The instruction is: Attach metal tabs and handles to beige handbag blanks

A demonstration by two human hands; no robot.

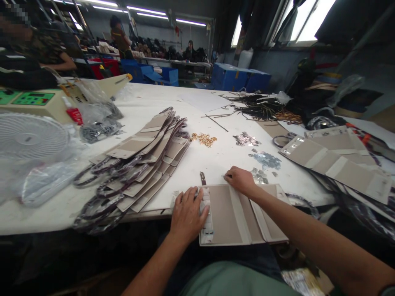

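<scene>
An unfolded beige bag panel (pixel 220 218) lies at the table's front edge, with pale strips across it and metal fittings along its left side. My left hand (pixel 188 213) rests flat on that left side, fingers stretched out. Just beyond them a short dark strap with metal fittings (pixel 203 178) sticks out. Above the panel's far edge, my right hand (pixel 242 181) is closed in a pinch; whatever is between its fingertips is too small to name. Close to it lie flat silver metal pieces (pixel 259 176), with a bluish-grey pile of metal plates (pixel 267 160) behind.
Overlapping bag panels with wrapped handles (pixel 148 164) lie left; more panels (pixel 336 160) lie right. Gold-coloured fittings (pixel 205 139), pinkish metal plates (pixel 246 139) and dark cords (pixel 259 106) are farther back. A white fan (pixel 29 135) stands left. Other people are in the background.
</scene>
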